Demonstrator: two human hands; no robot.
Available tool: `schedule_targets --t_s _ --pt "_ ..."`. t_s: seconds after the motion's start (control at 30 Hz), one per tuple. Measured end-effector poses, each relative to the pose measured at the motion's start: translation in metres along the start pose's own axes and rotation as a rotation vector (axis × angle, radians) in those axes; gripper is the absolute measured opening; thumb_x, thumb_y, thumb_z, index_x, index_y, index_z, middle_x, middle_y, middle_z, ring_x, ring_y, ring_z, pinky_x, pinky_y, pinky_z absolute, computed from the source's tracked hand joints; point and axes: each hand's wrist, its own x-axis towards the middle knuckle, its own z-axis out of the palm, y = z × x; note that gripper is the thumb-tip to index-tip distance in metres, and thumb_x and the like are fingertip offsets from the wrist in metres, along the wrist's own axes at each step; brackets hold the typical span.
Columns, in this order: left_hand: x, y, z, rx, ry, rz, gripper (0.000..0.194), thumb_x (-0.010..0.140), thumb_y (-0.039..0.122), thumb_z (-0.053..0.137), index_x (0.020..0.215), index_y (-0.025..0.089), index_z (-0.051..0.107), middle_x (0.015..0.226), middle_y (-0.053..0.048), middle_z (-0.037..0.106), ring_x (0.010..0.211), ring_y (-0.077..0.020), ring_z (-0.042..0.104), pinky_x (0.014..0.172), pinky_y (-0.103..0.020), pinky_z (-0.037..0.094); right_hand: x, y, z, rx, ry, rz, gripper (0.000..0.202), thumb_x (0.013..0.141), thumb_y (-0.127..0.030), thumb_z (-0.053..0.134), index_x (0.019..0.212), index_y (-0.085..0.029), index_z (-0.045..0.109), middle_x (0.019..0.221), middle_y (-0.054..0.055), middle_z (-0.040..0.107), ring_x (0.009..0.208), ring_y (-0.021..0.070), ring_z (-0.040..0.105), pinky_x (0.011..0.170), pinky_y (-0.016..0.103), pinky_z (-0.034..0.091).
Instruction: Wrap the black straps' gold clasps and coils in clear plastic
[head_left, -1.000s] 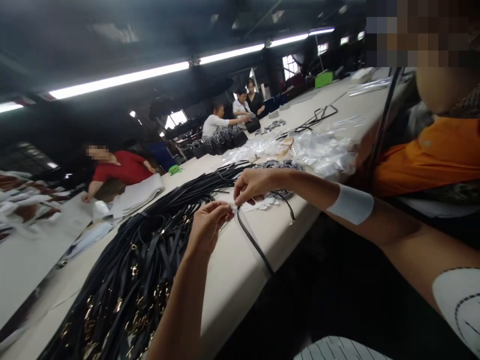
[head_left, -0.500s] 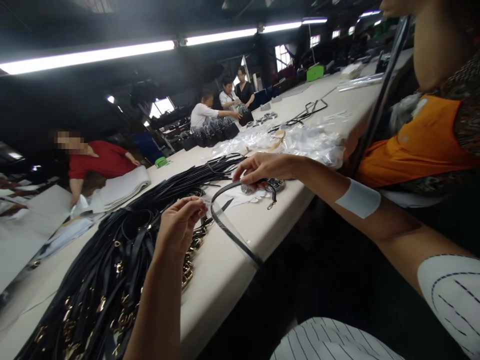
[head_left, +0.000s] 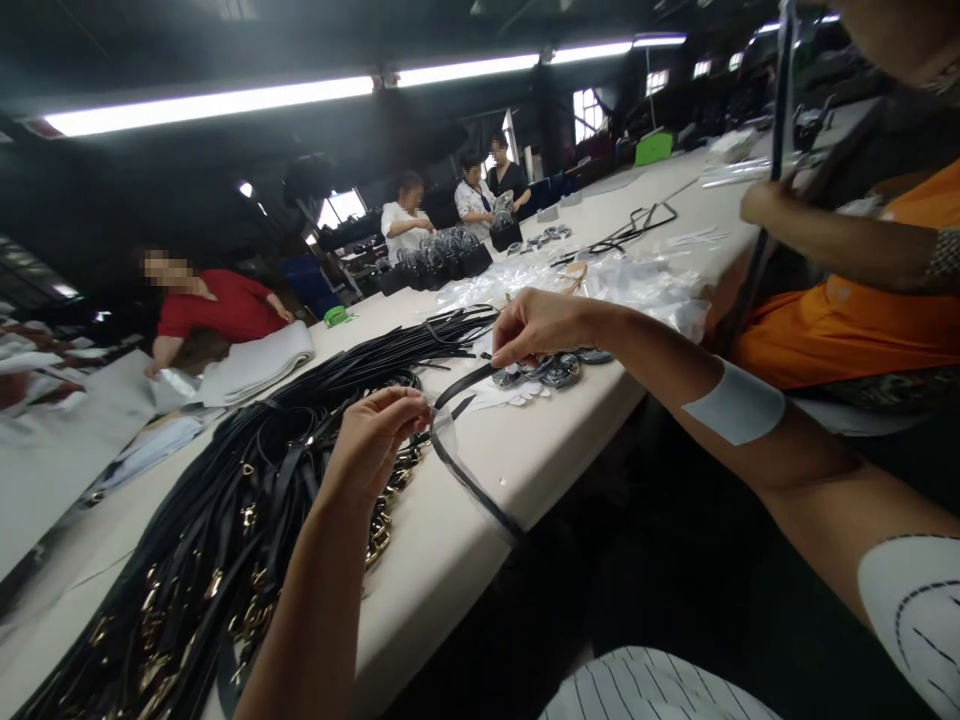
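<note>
A black strap (head_left: 469, 383) runs between my two hands over the table. Its lower length (head_left: 469, 478) lies inside a clear plastic sleeve and drops over the table's front edge. My left hand (head_left: 382, 425) is closed, pinching the mouth of this sleeve beside the strap. Thumb and fingers of my right hand (head_left: 540, 328) are shut on the strap near its upper end. Left of my left hand lies a big heap of black straps (head_left: 262, 470) with gold-coloured clasps. Small coiled dark pieces (head_left: 559, 370) in clear wrap sit behind my right hand.
Clear plastic bags (head_left: 637, 285) lie beyond my right hand. A co-worker's hand (head_left: 769, 203) at the right holds a dark strap in plastic upright, close to my right arm. Folded white material (head_left: 262, 365) rests at the far left. Other people stand across the table (head_left: 555, 440).
My right hand now grips the strap near its end; the clasped end that dangled beside it no longer shows. The strap lies closer to my left fingers. A co-worker's hand has appeared at right.
</note>
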Motion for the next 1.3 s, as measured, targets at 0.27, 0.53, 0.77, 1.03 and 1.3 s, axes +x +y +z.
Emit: schedule_targets --t_s 0.27,0.53,0.77,1.03,1.3 --pt "0.001 0.011 0.029 0.050 -0.161 -0.051 0.018 0.061 0.023 0.082 0.070 0.011 0.071 0.061 -0.002 0.065 0.055 -0.0074 0.055 0.056 -0.016 0.045 0.019 -0.063 -0.010 -0.075 -0.121 -0.118 0.014 0.070 -0.021 0.078 0.072 -0.009 0.072 0.046 -0.003 0.056 0.045 0.0062 0.048 0.045 0.018 0.034" --pt "0.018 0.102 0.028 -0.117 -0.078 0.179 0.015 0.058 0.015 0.080 0.067 0.010 0.069 0.063 0.000 0.066 0.062 -0.0077 0.058 0.060 -0.015 0.050 0.038 -0.119 -0.028 -0.084 -0.105 -0.215 0.024 0.077 -0.030 0.078 0.075 -0.007 0.069 0.052 -0.001 0.059 0.045 0.0049 0.046 0.041 0.015 0.033" --pt "0.012 0.144 0.023 -0.095 -0.038 0.322 0.011 0.057 0.012 0.076 0.063 0.010 0.067 0.065 -0.002 0.065 0.067 -0.0090 0.057 0.059 -0.015 0.048 0.015 -0.114 -0.056 0.301 -0.147 -0.334 0.038 0.075 -0.030 0.082 0.101 -0.006 0.068 0.070 0.002 0.068 0.053 0.0057 0.055 0.045 0.014 0.043" --pt "0.019 0.120 0.017 -0.007 -0.061 0.233 0.016 0.059 0.021 0.083 0.069 0.013 0.073 0.069 -0.002 0.068 0.064 -0.0095 0.058 0.057 -0.015 0.050 0.037 -0.088 0.001 0.502 -0.170 -0.186 0.064 0.073 -0.038 0.082 0.128 -0.016 0.056 0.054 -0.006 0.062 0.041 0.0065 0.051 0.037 0.013 0.039" --pt "0.011 0.122 0.007 0.127 -0.059 0.200 0.024 0.053 0.029 0.088 0.068 0.015 0.075 0.073 -0.004 0.071 0.070 -0.0135 0.063 0.063 -0.018 0.053 0.043 -0.076 0.008 0.671 -0.446 -0.176 0.021 0.084 -0.032 0.073 0.093 -0.014 0.068 0.063 -0.003 0.065 0.040 0.0016 0.042 0.035 0.011 0.031"
